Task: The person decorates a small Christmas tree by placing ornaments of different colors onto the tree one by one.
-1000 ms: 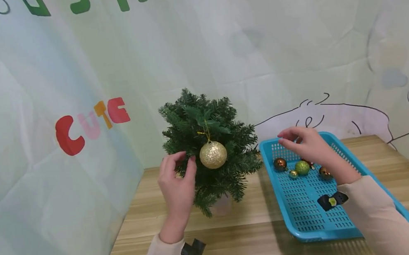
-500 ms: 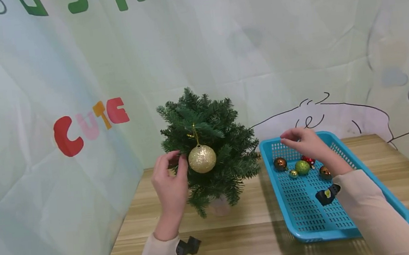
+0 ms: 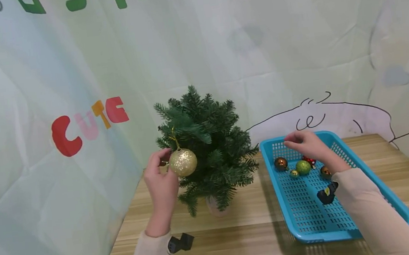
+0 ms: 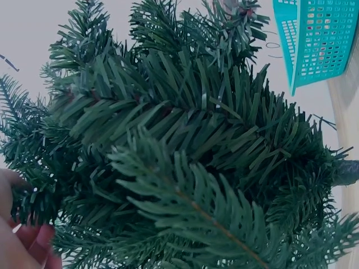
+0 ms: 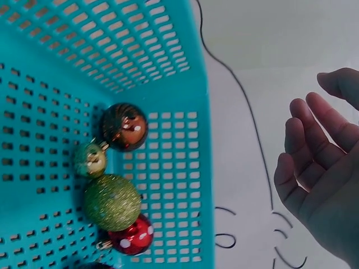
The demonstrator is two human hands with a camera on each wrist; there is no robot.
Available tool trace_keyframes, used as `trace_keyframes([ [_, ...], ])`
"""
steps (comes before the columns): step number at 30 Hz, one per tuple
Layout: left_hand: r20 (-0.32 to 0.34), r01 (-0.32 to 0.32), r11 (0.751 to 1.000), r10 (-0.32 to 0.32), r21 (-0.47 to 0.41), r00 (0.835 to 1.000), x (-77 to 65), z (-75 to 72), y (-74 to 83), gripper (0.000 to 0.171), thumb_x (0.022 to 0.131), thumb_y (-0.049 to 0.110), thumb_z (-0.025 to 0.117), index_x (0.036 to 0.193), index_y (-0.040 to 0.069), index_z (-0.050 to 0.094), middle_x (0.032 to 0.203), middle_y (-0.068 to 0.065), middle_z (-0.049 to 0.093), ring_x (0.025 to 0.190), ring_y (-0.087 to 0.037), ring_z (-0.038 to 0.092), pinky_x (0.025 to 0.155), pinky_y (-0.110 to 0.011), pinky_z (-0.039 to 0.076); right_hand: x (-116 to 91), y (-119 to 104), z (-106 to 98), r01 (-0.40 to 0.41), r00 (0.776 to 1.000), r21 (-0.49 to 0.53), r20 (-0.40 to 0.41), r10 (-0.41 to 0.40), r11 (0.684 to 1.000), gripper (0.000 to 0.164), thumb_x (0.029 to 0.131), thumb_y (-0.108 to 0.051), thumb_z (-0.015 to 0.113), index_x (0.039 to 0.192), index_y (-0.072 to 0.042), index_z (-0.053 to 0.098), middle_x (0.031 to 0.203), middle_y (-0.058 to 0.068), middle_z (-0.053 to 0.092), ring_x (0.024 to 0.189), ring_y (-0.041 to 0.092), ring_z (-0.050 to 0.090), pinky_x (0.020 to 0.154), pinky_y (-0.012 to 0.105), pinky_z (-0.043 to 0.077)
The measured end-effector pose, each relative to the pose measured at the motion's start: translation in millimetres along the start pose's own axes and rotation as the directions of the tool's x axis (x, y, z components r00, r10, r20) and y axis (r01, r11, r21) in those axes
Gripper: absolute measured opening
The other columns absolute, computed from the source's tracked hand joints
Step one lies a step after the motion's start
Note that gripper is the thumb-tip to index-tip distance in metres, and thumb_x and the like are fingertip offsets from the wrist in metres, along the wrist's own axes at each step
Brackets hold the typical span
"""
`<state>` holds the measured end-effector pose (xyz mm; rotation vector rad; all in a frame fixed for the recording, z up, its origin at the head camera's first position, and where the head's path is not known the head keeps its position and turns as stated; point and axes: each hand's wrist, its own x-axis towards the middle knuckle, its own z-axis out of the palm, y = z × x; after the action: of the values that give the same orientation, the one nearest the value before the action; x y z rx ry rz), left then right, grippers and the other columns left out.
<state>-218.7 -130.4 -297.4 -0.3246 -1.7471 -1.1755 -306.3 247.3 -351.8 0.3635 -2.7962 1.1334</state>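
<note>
One gold glitter bauble (image 3: 183, 162) is seen hung by its gold loop on a left branch of the small tree (image 3: 211, 137), centre of the head view. The left hand (image 3: 160, 182) is set at that branch just left of the bauble, fingers curled about the twigs; in the left wrist view only fingertips (image 4: 35, 240) at the lower left among needles are shown, so a true pinch cannot be told for sure. The right hand (image 3: 308, 145) is held over the far end of the blue basket (image 3: 384, 204), right of frame, fingers relaxed and apart, nothing held. Below it the green glitter ball (image 5: 112, 202), brown ball (image 5: 124, 126), small gold-green ball (image 5: 90, 159) and red dotted ball (image 5: 130, 236) lie clustered in the basket corner. Step judged: bauble hung, tree being steadied, next ornament being chosen. Next move calls for the right hand to be lowered and one ball pinched by its cap or loop.
</note>
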Motion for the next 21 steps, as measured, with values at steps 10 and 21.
trace_keyframes([
  [10, -0.004, 0.010, 0.998, -0.009, 0.058, 1.000, 0.4, -0.6, 4.5, 0.011, 0.078, -0.005, 0.062, 0.089, -0.005, 0.064, 0.080, -0.016, 0.062, 0.074, -0.011, 0.052, 0.071, -0.021, 0.041, 14, 38, 1, -0.025, 0.999, -0.031, 0.047, 0.027, 0.999, 0.049, 0.090, -0.040, 0.049, 0.118, 0.000, 0.053, 0.110, 0.019, 0.057, 0.095, 0.028, 0.055, 0.074, 0.037, 0.048],
  [21, -0.039, 0.099, 0.988, -0.095, 0.119, 0.995, -2.7, 0.0, 8.8, 0.029, 0.068, -0.016, 0.054, 0.092, -0.005, 0.064, 0.087, -0.016, 0.064, 0.078, -0.008, 0.050, 0.072, -0.018, 0.041, 21, 81, -3, -0.135, 0.985, -0.039, 0.099, 0.138, 0.990, 0.050, 0.090, -0.034, 0.049, 0.120, 0.006, 0.048, 0.117, 0.028, 0.051, 0.103, 0.039, 0.050, 0.081, 0.048, 0.045],
])
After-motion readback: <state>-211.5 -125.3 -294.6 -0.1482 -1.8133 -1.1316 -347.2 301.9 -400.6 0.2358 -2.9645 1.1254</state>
